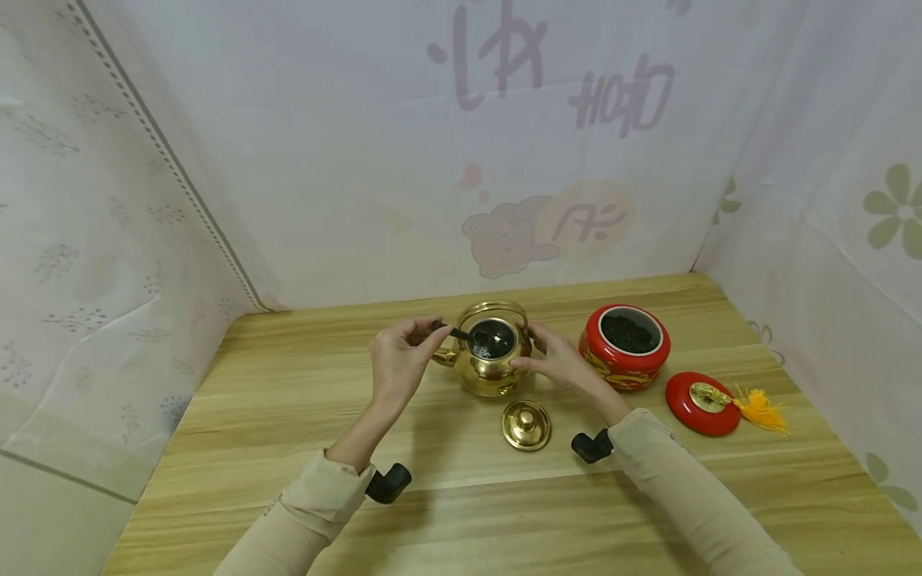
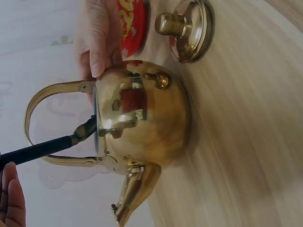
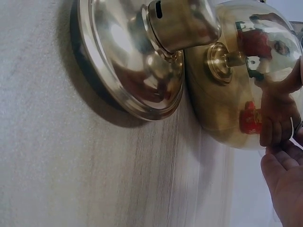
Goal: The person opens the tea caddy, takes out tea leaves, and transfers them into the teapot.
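Fingers of the left hand [image 1: 398, 364] pinch a scoop [image 2: 40, 150], its tip at the mouth of the gold kettle [image 2: 151, 113]; the right hand's [image 1: 562, 362] grip its side. Scooping seems under way, covering left: the gold lid [image 1: 526, 426] lies just bodyward of the right fingers, the red jar [image 1: 623, 373] and red lid [image 1: 683, 400] rightward. Farthest, the backdrop [image 1: 346, 160] bears lettering [image 1: 461, 56], not surely legible.
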`<state>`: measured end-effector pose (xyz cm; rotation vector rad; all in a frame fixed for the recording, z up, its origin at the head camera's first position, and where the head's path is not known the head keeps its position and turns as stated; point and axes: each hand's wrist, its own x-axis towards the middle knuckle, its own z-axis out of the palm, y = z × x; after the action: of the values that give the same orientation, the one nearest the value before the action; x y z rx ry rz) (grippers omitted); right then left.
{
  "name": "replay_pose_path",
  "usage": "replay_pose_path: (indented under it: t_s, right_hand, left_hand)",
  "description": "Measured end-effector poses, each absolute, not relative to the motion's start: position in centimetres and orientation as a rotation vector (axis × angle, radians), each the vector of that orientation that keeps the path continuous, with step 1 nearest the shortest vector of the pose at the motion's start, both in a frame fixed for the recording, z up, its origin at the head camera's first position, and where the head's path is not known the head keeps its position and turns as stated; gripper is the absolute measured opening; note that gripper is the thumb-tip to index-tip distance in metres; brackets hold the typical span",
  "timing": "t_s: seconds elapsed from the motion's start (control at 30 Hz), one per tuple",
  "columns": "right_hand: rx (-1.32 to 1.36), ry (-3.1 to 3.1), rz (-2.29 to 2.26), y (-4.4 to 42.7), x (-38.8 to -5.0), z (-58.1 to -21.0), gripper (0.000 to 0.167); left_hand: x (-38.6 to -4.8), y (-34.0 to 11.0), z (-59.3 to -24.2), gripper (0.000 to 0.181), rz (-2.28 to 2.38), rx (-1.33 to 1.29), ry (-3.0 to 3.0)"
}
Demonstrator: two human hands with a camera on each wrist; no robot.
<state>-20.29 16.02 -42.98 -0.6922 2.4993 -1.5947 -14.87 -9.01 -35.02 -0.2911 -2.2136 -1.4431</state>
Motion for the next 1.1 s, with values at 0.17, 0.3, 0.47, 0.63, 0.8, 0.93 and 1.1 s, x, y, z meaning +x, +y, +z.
replay_pose_path:
  t_s: [0.17, 0.3, 0.47, 0.63, 0.8, 0.93, 1.1]
  right_hand:
    - [-0.695, 2.522, -1.565, 16.1, -20.4, -43.2, 0.068]
    - [-0.691, 2.531, -1.55, 16.0, -20.4, -43.2, 0.068]
    - [-0.683, 2.538, -1.522, 15.7, -19.4, -41.7, 0.068]
    - [-0.691, 2.537, -1.503, 15.5, -18.6, -40.2, 0.068]
    - [-0.697, 2.541, -1.52, 15.8, -19.6, -42.0, 0.069]
    - [-0.692, 2.548, -1.523, 16.1, -20.3, -43.2, 0.07]
    - [-0.692, 2.549, -1.528, 16.1, -20.4, -43.3, 0.071]
  left_hand:
    - [-14.8, -8.9, -34.5, 0.017, -1.376, -0.36, -2.198]
    - [-14.8, -8.9, -34.0, 0.017, -1.338, -0.399, -2.187]
    - [-14.8, -9.1, -33.5, 0.017, -1.318, -0.414, -2.196]
    - [-14.6, -9.4, -33.5, 0.017, -1.345, -0.386, -2.199]
    - [-14.5, -9.6, -33.5, 0.017, -1.345, -0.377, -2.188]
    - [-14.3, -9.7, -33.4, 0.018, -1.337, -0.394, -2.17]
    - [-14.2, -9.8, -33.2, 0.019, -1.326, -0.414, -2.14]
